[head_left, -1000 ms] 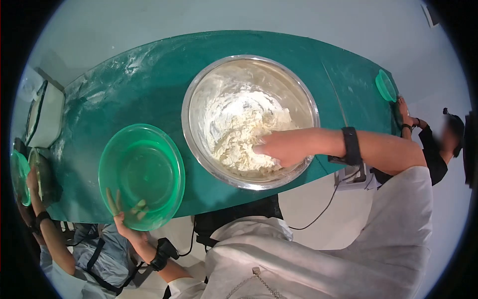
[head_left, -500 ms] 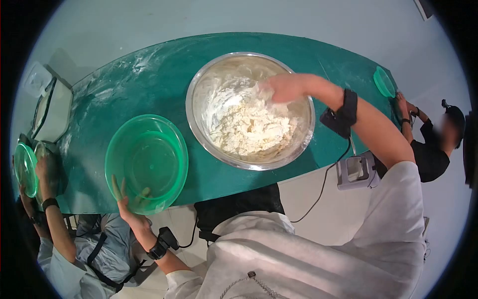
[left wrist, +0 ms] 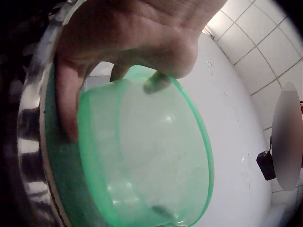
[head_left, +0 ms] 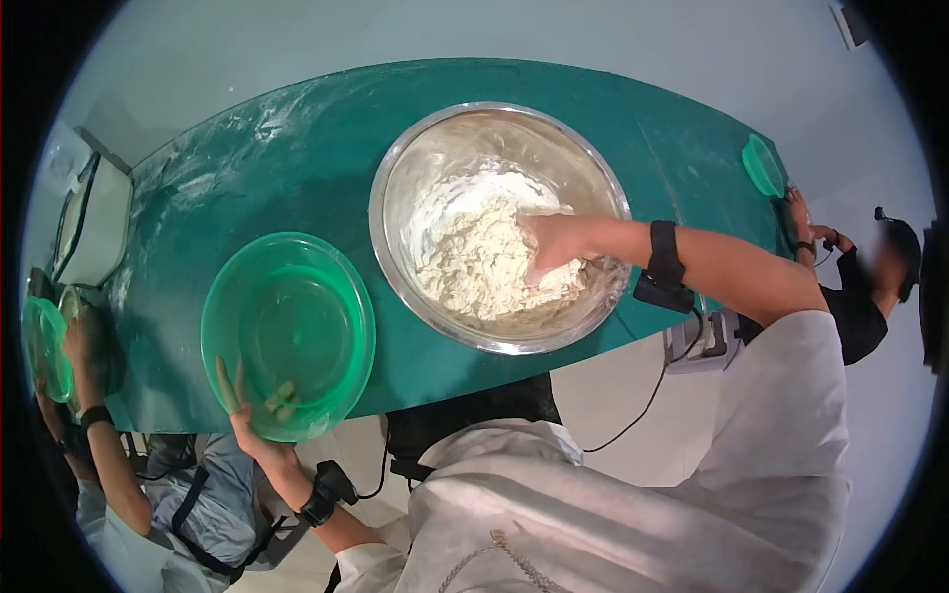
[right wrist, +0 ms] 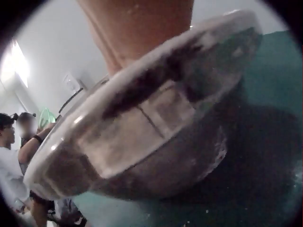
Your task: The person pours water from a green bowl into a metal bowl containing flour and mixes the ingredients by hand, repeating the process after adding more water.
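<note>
My right hand (head_left: 559, 240) is down inside a large steel mixing bowl (head_left: 390, 262), at its right side. Its fingertips are sunk in clumpy, shaggy dough (head_left: 474, 262) with loose white flour (head_left: 504, 185) along the far side. In the right wrist view the steel bowl's outer wall (right wrist: 161, 179) hides the hand, with only the forearm above the rim. My left hand (head_left: 259, 427) grips a see-through green plastic basin (head_left: 297, 336) by its near rim, at the table's front edge. Some of its fingers show through the plastic. No contents show in the basin.
The green table (head_left: 326, 148) carries smeared flour at its far left. A white container (head_left: 102, 222) stands at the left end. Another person's hands (head_left: 87, 351) hold a green bowl (head_left: 47, 348) there. A small green bowl (head_left: 762, 165) and another person's hand (head_left: 799, 212) are far right.
My right hand swept to the bowl's far side, then came back toward me into the dough at the right. The left hand has kept its hold on the basin.
</note>
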Tool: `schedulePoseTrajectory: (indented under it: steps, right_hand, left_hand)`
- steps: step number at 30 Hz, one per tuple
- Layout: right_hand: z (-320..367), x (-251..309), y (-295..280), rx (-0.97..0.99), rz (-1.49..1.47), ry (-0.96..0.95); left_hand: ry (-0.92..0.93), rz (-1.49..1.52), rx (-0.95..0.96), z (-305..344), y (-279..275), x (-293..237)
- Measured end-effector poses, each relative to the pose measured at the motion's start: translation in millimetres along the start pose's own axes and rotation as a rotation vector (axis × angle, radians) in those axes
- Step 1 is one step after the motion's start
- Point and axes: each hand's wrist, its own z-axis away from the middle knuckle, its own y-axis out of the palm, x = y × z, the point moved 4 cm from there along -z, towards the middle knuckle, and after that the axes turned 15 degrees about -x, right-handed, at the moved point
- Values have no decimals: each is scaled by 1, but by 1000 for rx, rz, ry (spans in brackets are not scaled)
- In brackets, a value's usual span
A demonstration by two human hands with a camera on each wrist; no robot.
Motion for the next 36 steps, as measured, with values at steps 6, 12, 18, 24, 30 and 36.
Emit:
schedulePoseTrajectory:
  steps: [6,12,18,24,30,36]
  right_hand:
    - [14,21,-9,-72,85,-177]
    - [41,33,-18,-173,-102,-358]
    - [53,50,-4,-9,-83,-616]
    - [35,62,14,-118,251,-700]
    - [23,46,-12,20,222,-806]
    - [-26,45,-88,14,249,-167]
  left_hand:
    - [78,-46,36,3,4,-7]
    - [49,-37,43,4,7,-4]
    - [60,-43,38,-2,-3,-2]
    - [52,-51,-7,-4,-4,0]
    - [59,-31,29,-1,-4,-1]
    - [41,-20,16,3,3,-3]
